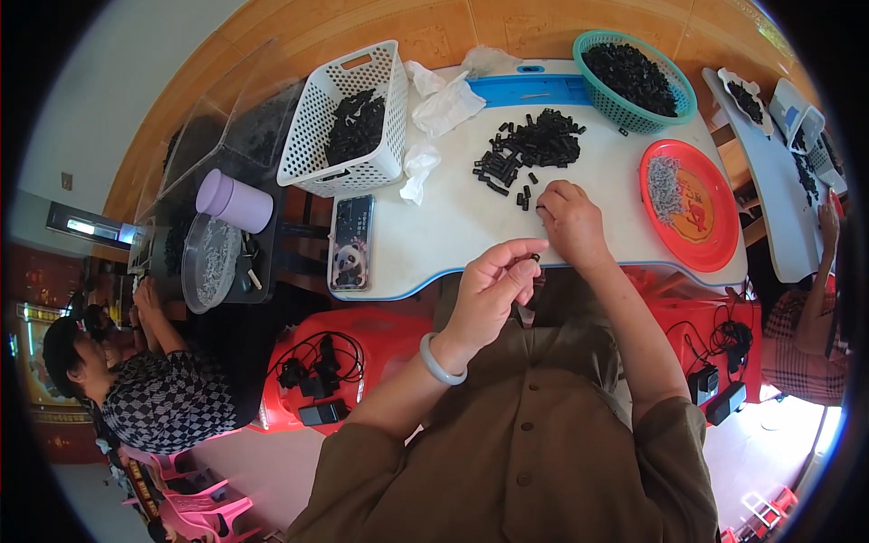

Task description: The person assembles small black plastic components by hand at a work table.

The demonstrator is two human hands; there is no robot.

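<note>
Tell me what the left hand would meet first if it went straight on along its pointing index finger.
Probably the right hand: the left hand points toward it, though depth is unclear, so it might pass above.

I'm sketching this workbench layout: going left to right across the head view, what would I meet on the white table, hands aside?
Phone in a panda case → lower crumpled white tissue → pile of small black parts → red plate.

Pile of parts (549, 140) on table (412, 244), between left basket (395, 118) and plate (711, 249)
</note>
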